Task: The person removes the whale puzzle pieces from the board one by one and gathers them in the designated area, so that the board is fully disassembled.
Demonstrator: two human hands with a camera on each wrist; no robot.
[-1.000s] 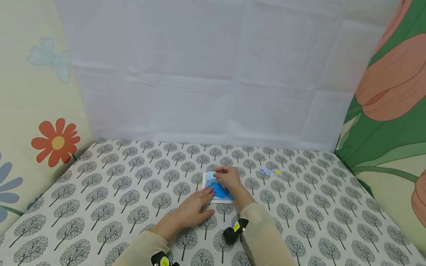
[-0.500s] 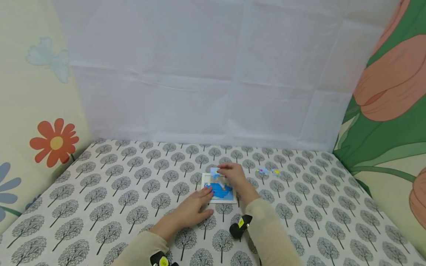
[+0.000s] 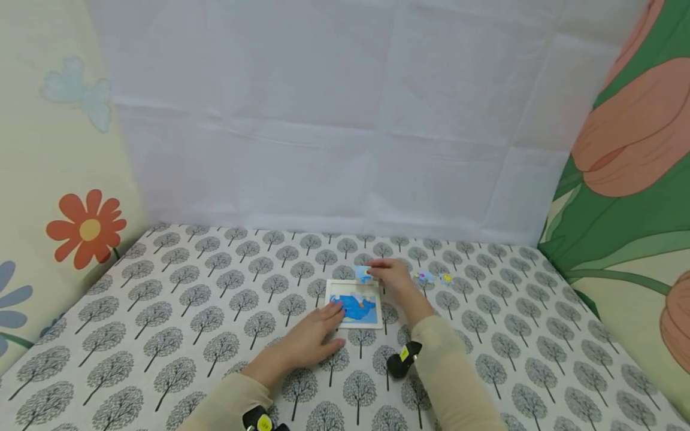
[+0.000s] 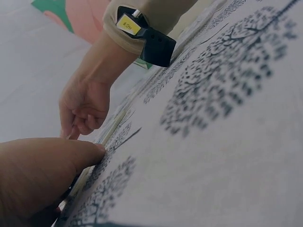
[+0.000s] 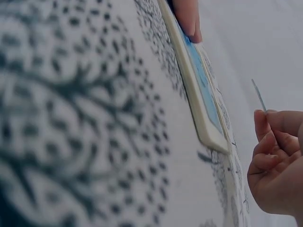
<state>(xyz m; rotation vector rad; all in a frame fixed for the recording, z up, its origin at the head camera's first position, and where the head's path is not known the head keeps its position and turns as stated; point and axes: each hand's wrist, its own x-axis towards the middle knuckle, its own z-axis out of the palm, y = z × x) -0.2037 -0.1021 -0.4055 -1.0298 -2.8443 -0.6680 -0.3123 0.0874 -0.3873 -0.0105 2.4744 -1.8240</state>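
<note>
A white-framed jigsaw puzzle tray (image 3: pixel 381 308) lies flat in the middle of the head view, with a blue picture in its lower part and a pale bare strip along its top. My left hand (image 3: pixel 311 336) rests its fairly straight fingers on the tray's left side, covering some of the picture. Just above the tray's upper right, my right hand (image 3: pixel 398 280) pinches a light blue puzzle piece (image 3: pixel 363 273) with a yellow spot. In the right wrist view this piece (image 5: pixel 258 95) shows edge-on between thumb and finger, held clear of the tray (image 5: pixel 208 139).
Two loose puzzle pieces, one with a pink spot (image 3: pixel 424 276) and one with a yellow flower (image 3: pixel 446 278), lie right of the right hand. The table has a tree-print cloth (image 3: pixel 215 311). A white sheet (image 3: pixel 323 120) hangs behind, with flower-printed panels at both sides.
My right hand has lifted the puzzle piece from the tray's upper part and moved it right, uncovering the pale strip. The left hand has stayed in place on the tray.
</note>
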